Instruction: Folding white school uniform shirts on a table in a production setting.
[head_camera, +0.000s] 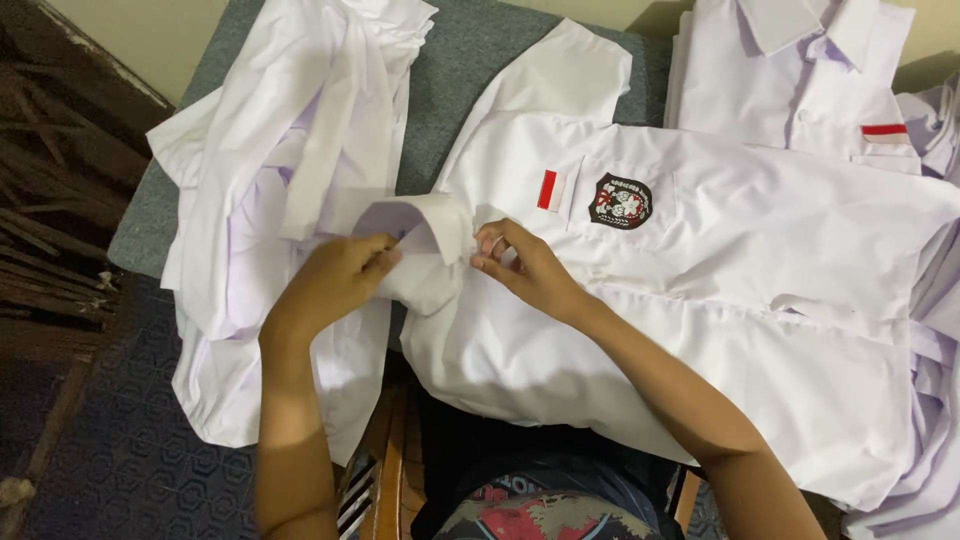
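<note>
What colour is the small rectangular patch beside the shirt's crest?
Red and white patch, clearest in the head view.

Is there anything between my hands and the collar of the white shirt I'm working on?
Nothing visible. The left hand and right hand both already touch the collar of the white shirt, one on each side. The pile of white shirts lies off to the left.
</note>
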